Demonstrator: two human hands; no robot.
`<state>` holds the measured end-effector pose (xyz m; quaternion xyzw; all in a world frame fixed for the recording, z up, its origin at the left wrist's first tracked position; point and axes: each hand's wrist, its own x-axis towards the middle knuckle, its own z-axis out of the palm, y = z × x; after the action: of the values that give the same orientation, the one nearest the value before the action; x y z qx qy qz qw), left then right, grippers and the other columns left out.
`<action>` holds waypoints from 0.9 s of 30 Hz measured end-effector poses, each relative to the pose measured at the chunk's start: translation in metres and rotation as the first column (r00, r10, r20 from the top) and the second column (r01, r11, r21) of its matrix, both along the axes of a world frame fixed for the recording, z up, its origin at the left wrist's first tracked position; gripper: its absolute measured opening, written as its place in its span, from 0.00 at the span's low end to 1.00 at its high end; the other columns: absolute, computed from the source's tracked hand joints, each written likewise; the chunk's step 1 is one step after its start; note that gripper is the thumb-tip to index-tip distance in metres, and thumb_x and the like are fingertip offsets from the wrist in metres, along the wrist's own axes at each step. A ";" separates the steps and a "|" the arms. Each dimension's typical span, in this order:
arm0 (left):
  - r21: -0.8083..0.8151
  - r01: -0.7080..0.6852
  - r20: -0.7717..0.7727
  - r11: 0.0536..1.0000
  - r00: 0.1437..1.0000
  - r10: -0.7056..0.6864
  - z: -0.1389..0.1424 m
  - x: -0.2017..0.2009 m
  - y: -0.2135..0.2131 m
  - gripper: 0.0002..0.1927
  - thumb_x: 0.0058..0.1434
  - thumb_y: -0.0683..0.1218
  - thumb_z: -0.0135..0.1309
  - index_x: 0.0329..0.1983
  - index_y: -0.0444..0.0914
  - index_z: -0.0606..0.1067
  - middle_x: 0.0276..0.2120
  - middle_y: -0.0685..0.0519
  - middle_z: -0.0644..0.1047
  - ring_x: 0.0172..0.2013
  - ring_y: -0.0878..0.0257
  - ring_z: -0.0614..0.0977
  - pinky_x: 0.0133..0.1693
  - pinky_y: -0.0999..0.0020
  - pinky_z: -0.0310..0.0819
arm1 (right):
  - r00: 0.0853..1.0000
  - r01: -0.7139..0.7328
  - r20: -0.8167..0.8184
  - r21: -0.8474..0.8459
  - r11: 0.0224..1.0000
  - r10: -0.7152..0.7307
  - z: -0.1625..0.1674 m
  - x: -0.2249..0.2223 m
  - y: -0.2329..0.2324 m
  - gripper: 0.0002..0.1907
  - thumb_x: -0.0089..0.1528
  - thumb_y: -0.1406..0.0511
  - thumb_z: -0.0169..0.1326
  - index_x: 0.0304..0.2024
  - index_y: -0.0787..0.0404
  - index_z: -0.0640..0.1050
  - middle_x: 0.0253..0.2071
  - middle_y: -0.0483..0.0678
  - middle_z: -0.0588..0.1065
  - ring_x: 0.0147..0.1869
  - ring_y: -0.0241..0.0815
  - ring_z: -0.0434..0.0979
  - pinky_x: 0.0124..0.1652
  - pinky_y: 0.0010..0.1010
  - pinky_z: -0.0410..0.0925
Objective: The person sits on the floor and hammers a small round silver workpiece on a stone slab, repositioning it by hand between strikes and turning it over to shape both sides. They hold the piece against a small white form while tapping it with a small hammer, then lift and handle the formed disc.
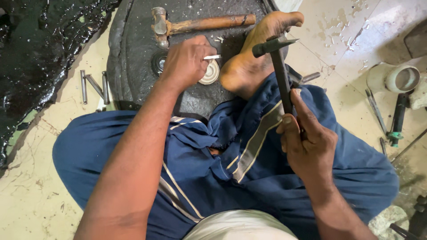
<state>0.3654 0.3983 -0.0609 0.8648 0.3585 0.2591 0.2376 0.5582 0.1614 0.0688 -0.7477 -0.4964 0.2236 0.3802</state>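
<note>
My left hand (186,62) pinches a small silver metal piece (212,57) and holds it over a round metal disc (210,73) lying on a dark stone slab (133,49). Raised above my lap, my right hand (307,142) grips the dark handle of a small cross-peen hammer (275,46), whose head hovers beside my bare foot (253,53). The foot rests on the slab just right of the disc. I sit cross-legged in blue cloth.
A second hammer with a wooden handle (200,24) lies at the slab's far edge. Several steel pins (93,84) lie on the floor at left. A white pipe fitting (398,78), a green-handled tool (396,122) and thin rods lie at right. Black greasy ground (35,49) spreads far left.
</note>
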 end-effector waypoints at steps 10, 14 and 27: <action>0.028 0.001 0.109 1.000 0.994 -0.004 0.003 -0.003 0.001 0.14 0.53 0.36 0.58 0.41 0.42 0.84 0.37 0.51 0.82 0.39 0.48 0.83 0.41 0.55 0.76 | 1.000 0.004 -0.002 0.009 1.000 -0.003 -0.001 -0.004 0.002 0.23 0.69 0.69 0.54 0.67 0.58 0.73 0.28 0.42 0.78 0.22 0.26 0.70 0.25 0.20 0.67; 0.037 -0.021 0.124 0.999 0.992 0.017 0.003 -0.003 0.001 0.13 0.53 0.37 0.57 0.40 0.42 0.84 0.37 0.51 0.82 0.37 0.48 0.83 0.40 0.55 0.77 | 1.000 0.011 -0.001 0.003 1.000 -0.011 -0.005 -0.002 0.002 0.23 0.69 0.69 0.53 0.68 0.58 0.73 0.28 0.42 0.78 0.23 0.25 0.70 0.26 0.20 0.67; -0.022 0.053 0.135 0.998 0.990 -0.050 0.010 -0.004 0.003 0.13 0.50 0.36 0.59 0.40 0.40 0.83 0.39 0.49 0.83 0.39 0.49 0.85 0.42 0.58 0.79 | 0.999 0.026 -0.020 -0.004 1.000 -0.026 -0.009 0.000 -0.001 0.23 0.69 0.69 0.54 0.68 0.58 0.73 0.28 0.41 0.78 0.23 0.25 0.71 0.26 0.20 0.67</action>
<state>0.3610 0.4012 -0.0506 0.8512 0.3226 0.3061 0.2789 0.5578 0.1602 0.0596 -0.7527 -0.4822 0.2272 0.3866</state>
